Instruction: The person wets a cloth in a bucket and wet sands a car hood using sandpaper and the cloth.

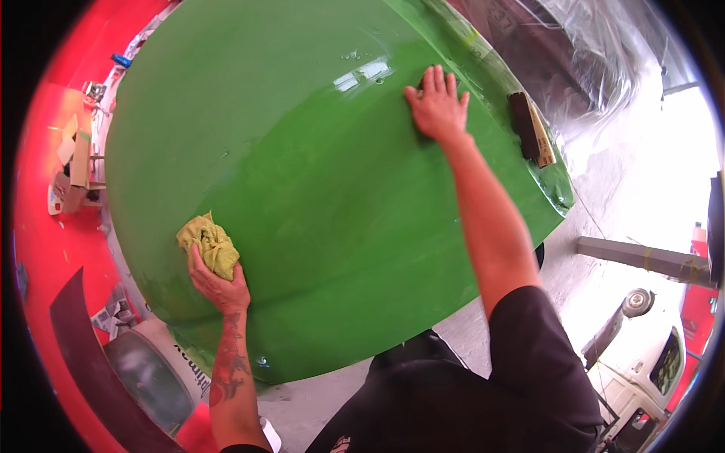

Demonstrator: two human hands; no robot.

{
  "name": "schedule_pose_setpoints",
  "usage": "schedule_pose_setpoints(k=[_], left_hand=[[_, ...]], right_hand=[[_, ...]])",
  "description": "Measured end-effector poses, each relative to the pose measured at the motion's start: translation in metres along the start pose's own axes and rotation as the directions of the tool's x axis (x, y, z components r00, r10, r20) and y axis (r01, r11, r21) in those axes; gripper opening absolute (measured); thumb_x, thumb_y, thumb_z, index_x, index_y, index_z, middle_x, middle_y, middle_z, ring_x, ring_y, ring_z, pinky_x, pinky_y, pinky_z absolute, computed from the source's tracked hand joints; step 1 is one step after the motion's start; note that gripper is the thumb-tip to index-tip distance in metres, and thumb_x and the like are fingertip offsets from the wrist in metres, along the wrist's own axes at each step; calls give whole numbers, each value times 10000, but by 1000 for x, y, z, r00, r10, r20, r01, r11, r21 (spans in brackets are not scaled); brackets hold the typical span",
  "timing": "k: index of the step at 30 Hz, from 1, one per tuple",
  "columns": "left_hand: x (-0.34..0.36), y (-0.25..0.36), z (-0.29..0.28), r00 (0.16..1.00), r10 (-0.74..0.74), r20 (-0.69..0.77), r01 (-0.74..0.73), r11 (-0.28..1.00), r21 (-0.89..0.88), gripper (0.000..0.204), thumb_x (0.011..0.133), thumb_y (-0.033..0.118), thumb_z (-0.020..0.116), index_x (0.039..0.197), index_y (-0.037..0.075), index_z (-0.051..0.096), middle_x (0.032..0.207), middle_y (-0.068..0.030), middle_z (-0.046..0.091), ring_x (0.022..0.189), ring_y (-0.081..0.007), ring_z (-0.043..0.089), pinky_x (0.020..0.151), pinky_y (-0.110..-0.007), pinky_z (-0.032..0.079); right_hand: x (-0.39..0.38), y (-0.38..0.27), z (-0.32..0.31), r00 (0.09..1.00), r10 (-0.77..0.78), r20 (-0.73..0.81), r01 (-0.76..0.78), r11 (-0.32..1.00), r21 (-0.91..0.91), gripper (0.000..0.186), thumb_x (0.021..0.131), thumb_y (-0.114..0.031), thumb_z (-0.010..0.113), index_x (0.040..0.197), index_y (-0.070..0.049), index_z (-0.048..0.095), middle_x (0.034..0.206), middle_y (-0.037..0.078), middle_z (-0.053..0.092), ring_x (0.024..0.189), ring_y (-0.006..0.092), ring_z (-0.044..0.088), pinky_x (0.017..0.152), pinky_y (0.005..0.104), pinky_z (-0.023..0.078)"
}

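Observation:
A large, curved green car hood [325,204] spreads in front of me, with wet streaks and water drops on its surface. My left hand [217,283] is closed around a crumpled yellow-green cloth [208,245], resting on the hood's left part. Toward the far right edge, my right hand [438,106] lies pressed down with its fingers stretched forward. Under it shows the edge of a dark flat pad [455,81], mostly covered by the palm, so its exact kind is hidden. Right of that hand, a dark sanding block [521,121] rests at the hood's edge beside a tan strip [542,140].
Clear plastic sheeting [604,53] drapes over something dark at the far right. A grey beam [642,257] juts in at right, above a white vehicle [642,355]. Cardboard [79,162] stands on the left by a red wall; a dark curved panel [83,355] is lower left.

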State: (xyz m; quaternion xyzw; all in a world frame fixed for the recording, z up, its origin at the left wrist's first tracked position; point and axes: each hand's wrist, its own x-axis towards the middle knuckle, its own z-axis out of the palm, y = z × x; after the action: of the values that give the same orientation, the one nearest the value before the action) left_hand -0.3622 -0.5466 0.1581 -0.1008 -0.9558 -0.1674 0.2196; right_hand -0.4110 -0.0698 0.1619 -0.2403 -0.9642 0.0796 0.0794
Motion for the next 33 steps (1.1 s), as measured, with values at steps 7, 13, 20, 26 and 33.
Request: schedule_pose_setpoints(k=[7,13,20,26,33], left_hand=[[-4,-14,-9,999,-34,8,33,999,35,880,723,124,715,1489,87,285,1430,-198,400,1327,-403,380,1103,-522,285],[-3,-3,5,1000,-9,8,9,999,-40,877,720,125,712,1487,79,289,1434,-200,396,1327,-408,377,1104,-521,284],[-5,-12,-7,999,-32,28,32,999,-13,870,720,122,702,1484,69,289,1447,-204,384,1332,-411,373,1108,-525,272],[-3,-6,-9,997,-59,44,59,998,6,874,712,119,699,1484,73,291,1436,-209,390,1325,-410,371,1104,-536,263],[-1,0,2,998,-40,42,41,999,-22,876,714,134,693,1488,80,287,1429,-210,392,1321,-415,371,1104,-531,267]], right_hand=[[-111,-129,20,877,-478,45,466,870,162,708,979,-513,385,1518,-72,254,1587,108,253,1472,302,208,1174,591,146],[35,-4,-3,976,-207,62,209,977,-31,694,986,-556,354,1534,-145,241,1604,47,240,1483,256,205,1173,586,147],[-51,55,-4,996,-47,73,48,999,-17,704,991,-545,355,1553,-148,207,1623,30,188,1495,237,167,1187,544,97],[-152,106,-20,994,56,90,-52,998,-38,705,999,-480,379,1561,-109,166,1624,76,175,1500,294,139,1183,546,76],[71,20,11,993,-116,-4,115,993,-28,703,997,-541,341,1533,-96,250,1609,95,212,1482,318,186,1180,538,158]])
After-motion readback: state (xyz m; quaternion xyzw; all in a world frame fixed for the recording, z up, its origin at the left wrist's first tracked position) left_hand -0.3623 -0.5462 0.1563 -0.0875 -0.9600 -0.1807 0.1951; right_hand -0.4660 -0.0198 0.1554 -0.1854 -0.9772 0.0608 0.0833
